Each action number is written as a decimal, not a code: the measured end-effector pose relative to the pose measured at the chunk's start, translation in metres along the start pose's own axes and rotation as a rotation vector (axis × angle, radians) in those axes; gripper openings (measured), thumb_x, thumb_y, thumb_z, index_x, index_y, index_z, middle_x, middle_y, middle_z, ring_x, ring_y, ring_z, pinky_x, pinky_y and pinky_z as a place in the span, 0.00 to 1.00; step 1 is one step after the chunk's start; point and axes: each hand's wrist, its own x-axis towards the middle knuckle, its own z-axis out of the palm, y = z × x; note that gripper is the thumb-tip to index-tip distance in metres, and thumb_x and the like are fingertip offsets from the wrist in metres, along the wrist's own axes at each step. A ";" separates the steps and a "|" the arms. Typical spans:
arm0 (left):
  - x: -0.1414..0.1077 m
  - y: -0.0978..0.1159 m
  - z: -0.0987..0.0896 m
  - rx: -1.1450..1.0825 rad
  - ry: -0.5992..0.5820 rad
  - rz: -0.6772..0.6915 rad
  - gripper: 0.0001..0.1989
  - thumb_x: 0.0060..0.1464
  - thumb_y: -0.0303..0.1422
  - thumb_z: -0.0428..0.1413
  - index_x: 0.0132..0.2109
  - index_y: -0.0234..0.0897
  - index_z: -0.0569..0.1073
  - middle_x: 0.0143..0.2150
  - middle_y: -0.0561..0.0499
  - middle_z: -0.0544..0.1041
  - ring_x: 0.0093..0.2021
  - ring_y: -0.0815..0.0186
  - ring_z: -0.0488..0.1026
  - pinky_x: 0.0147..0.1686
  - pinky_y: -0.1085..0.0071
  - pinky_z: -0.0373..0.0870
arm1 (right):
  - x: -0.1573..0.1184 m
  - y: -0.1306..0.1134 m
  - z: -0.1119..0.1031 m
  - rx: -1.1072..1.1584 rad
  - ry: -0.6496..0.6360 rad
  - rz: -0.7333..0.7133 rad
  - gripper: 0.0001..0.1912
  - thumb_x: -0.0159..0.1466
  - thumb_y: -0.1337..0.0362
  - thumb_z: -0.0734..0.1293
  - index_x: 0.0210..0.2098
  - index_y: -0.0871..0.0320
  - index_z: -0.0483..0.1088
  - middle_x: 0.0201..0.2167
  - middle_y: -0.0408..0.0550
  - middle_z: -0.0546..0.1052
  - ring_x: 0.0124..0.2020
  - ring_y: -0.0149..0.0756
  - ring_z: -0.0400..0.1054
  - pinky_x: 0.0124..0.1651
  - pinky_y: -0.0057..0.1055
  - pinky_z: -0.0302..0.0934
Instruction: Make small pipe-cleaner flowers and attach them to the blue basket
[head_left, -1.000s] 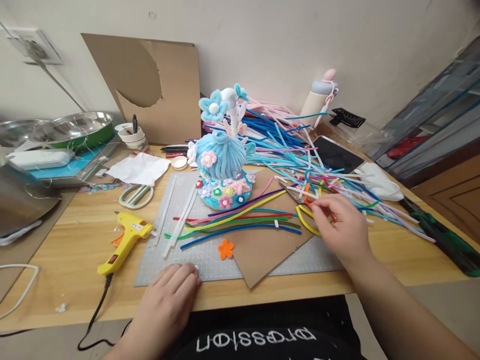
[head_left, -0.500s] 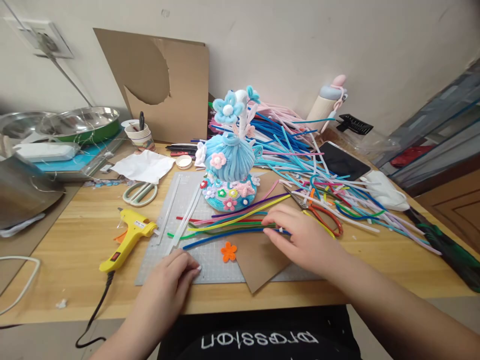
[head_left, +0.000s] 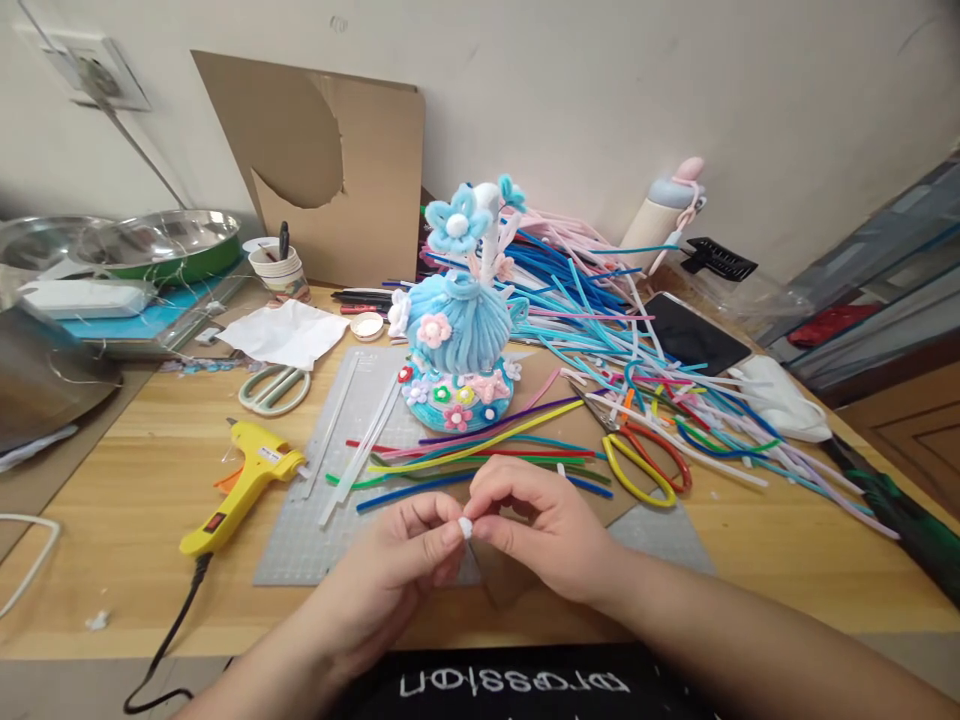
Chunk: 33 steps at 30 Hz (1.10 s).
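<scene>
A small white fluffy ball (head_left: 466, 527) is pinched between the fingertips of my left hand (head_left: 401, 562) and my right hand (head_left: 536, 520), above the near part of the grey cutting mat (head_left: 289, 560). Just beyond my hands lie loose coloured pipe cleaners (head_left: 420, 490), among them blue, green, yellow and red ones. Behind them stands a light-blue pipe-cleaner craft (head_left: 461, 325) with small flowers round its base. The orange flower is out of sight, apparently behind my hands. A brown cardboard piece (head_left: 495, 580) is partly covered by my right hand.
To the left lies a yellow glue gun (head_left: 251, 480), with green-handled scissors (head_left: 275, 390) behind it. Red-and-yellow-handled pliers (head_left: 645, 470) rest on the right. A large heap of pipe cleaners (head_left: 585, 300) spreads at the back right. Clear glue sticks (head_left: 360, 455) lie on the mat.
My right hand has come back from the pipe cleaners toward me and left. My left hand has lifted and moved right. They now meet at the white ball, and the orange flower is hidden.
</scene>
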 end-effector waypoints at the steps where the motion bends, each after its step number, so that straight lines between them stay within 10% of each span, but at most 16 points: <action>1: 0.002 -0.001 0.001 -0.025 -0.017 -0.011 0.15 0.45 0.40 0.64 0.27 0.34 0.70 0.19 0.58 0.60 0.22 0.74 0.53 0.23 0.77 0.51 | 0.000 0.001 -0.001 0.054 0.004 0.016 0.03 0.61 0.64 0.68 0.33 0.56 0.73 0.29 0.44 0.72 0.32 0.31 0.66 0.36 0.29 0.61; 8: 0.011 -0.007 0.006 0.046 0.069 0.169 0.13 0.46 0.36 0.64 0.30 0.36 0.68 0.23 0.57 0.65 0.23 0.75 0.60 0.24 0.78 0.58 | 0.000 0.007 -0.002 0.468 -0.039 0.283 0.07 0.59 0.61 0.70 0.32 0.58 0.70 0.27 0.41 0.71 0.27 0.27 0.64 0.31 0.25 0.60; 15: 0.011 -0.004 0.006 0.672 0.184 0.670 0.04 0.53 0.28 0.58 0.37 0.41 0.76 0.31 0.52 0.74 0.32 0.67 0.71 0.33 0.70 0.68 | -0.001 0.017 0.002 0.813 -0.057 0.510 0.11 0.57 0.60 0.71 0.32 0.61 0.70 0.21 0.39 0.68 0.20 0.23 0.60 0.24 0.21 0.55; 20: 0.011 -0.005 0.006 0.814 0.224 0.719 0.05 0.54 0.27 0.57 0.38 0.40 0.75 0.31 0.51 0.76 0.32 0.66 0.72 0.33 0.70 0.69 | 0.000 0.017 0.004 0.828 -0.021 0.576 0.12 0.56 0.60 0.72 0.32 0.61 0.69 0.21 0.38 0.69 0.19 0.22 0.60 0.23 0.21 0.55; 28: 0.013 -0.010 0.001 0.625 0.244 0.578 0.03 0.51 0.32 0.60 0.33 0.38 0.74 0.30 0.51 0.73 0.30 0.67 0.70 0.31 0.71 0.68 | 0.004 0.022 -0.010 0.542 0.140 0.425 0.12 0.60 0.58 0.68 0.32 0.59 0.64 0.19 0.36 0.63 0.18 0.22 0.54 0.21 0.22 0.48; 33: 0.015 -0.010 0.000 0.454 0.238 0.523 0.06 0.47 0.34 0.63 0.31 0.37 0.74 0.28 0.52 0.72 0.28 0.69 0.68 0.28 0.74 0.66 | 0.003 0.014 -0.018 -0.015 0.240 0.041 0.15 0.60 0.68 0.67 0.46 0.53 0.64 0.41 0.47 0.67 0.37 0.32 0.64 0.36 0.29 0.62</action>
